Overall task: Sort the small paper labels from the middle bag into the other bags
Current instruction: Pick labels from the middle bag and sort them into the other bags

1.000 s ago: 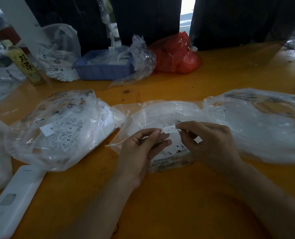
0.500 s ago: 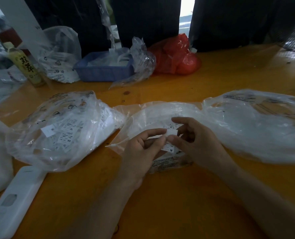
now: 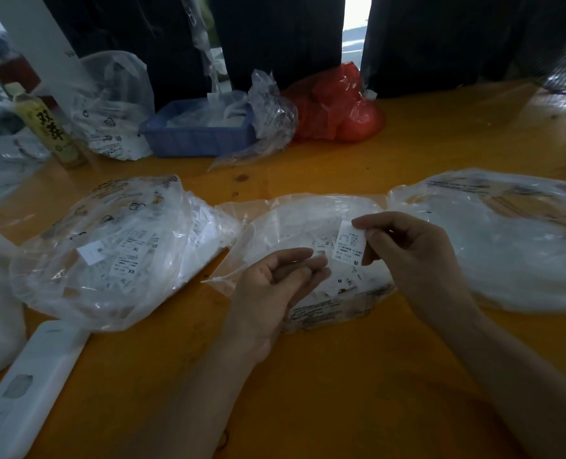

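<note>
Orange wooden table is carrying three clear bags in a row: left bag, middle bag, right bag. Blue basket, red bag, bottle are sitting at the back; white device is lying front-left.

Glossy crinkled clear plastic bags, matt printed paper label; smooth orange wooden table

Beyond my hands I count three clear bags in a row: one left of my left hand, one under both hands, one right of my right hand, which pinches one label; loose labels too many, maybe dozens.
</note>
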The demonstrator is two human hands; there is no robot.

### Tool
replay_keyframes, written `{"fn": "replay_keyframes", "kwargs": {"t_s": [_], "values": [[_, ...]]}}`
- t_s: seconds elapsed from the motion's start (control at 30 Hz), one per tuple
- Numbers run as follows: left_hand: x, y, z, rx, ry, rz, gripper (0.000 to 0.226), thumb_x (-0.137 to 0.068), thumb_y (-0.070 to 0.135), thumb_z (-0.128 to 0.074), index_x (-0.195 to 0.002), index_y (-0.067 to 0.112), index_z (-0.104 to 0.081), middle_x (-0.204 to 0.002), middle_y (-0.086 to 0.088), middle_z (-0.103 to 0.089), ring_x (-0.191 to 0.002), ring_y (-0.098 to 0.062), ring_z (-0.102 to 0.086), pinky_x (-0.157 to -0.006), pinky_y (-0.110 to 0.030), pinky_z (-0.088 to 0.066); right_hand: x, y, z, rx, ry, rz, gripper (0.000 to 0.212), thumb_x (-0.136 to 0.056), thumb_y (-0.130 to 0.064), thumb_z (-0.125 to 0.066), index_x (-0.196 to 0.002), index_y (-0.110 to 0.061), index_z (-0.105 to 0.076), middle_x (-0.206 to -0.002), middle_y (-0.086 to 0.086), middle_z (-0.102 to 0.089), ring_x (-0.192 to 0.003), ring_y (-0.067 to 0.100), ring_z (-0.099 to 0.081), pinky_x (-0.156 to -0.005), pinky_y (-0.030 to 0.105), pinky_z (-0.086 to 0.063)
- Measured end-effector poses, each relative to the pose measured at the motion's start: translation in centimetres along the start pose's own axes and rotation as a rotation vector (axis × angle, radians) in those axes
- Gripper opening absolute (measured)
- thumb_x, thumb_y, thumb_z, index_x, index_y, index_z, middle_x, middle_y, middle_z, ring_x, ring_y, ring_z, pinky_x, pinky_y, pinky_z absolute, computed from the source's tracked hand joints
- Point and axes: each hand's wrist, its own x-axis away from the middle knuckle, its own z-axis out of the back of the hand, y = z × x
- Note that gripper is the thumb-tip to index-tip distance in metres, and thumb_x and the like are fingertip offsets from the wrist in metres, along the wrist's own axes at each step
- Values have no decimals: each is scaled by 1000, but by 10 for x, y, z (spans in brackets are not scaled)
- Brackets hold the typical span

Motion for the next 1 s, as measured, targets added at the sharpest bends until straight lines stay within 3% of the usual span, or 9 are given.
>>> {"fn": "replay_keyframes", "kwargs": {"t_s": [0.07, 0.2, 0.37, 0.47, 0.57, 0.7, 1.0], "values": [[0, 2, -1, 49, 30, 0, 30, -82, 4, -74, -112, -2, -73, -109, -24, -79, -105, -33, -78, -83, -24, -62, 1, 1, 1, -14, 30, -2, 24, -98, -11, -62, -101, -31, -76, -79, -6, -75, -76, 16, -71, -74, 42, -62], [0, 3, -2, 81, 64, 9, 23, -76, 7, -79, -99, 3, -81, -106, -25, -79, -101, -33, -79, -80, -25, -63, 2, 0, 4, -55, 86, 32, 12, -94, -26, -71, -104, -30, -76, -80, -10, -75, -77, 7, -73, -74, 15, -57], [1, 3, -3, 51, 65, -9, 19, -75, 12, -81, -93, 10, -85, -100, -23, -80, -97, -28, -80, -80, -24, -63, -2, 1, 3, -54, 67, 7, 43, -93, -25, -72, -135, -27, -60, -88, -7, -68, -80, 8, -70, -77, 16, -57], [1, 3, -4, 61, 65, -12, 18, -75, 12, -81, -93, 9, -85, -101, -22, -80, -97, -29, -80, -81, -24, -63, 0, -1, 2, -37, 3, 26, 25, -93, -29, -68, -118, -30, -67, -85, -8, -69, -80, 9, -69, -78, 17, -57], [1, 4, -3, 97, 55, 7, 19, -74, 10, -81, -93, 8, -85, -105, -24, -79, -99, -31, -80, -82, -25, -63, 2, -3, 0, -104, -28, 29, 10, -92, -24, -72, -101, -23, -68, -85, -4, -72, -78, 13, -70, -75, 23, -59], [1, 4, -4, 111, 39, 28, 19, -75, 8, -81, -93, 8, -85, -108, -24, -79, -102, -32, -79, -83, -25, -63, 4, -7, -2, -167, -51, 20, 11, -90, -17, -72, -97, -15, -63, -85, 1, -74, -80, 17, -73, -75, 25, -60], [0, 3, -5, 71, 16, 26, 28, -68, 15, -87, -96, 11, -86, -108, -22, -79, -104, -32, -79, -86, -25, -62, 8, -10, -9, -106, -61, 49, 12, -92, -13, -71, -96, -19, -62, -86, -7, -77, -79, 7, -75, -70, 14, -56]]}}
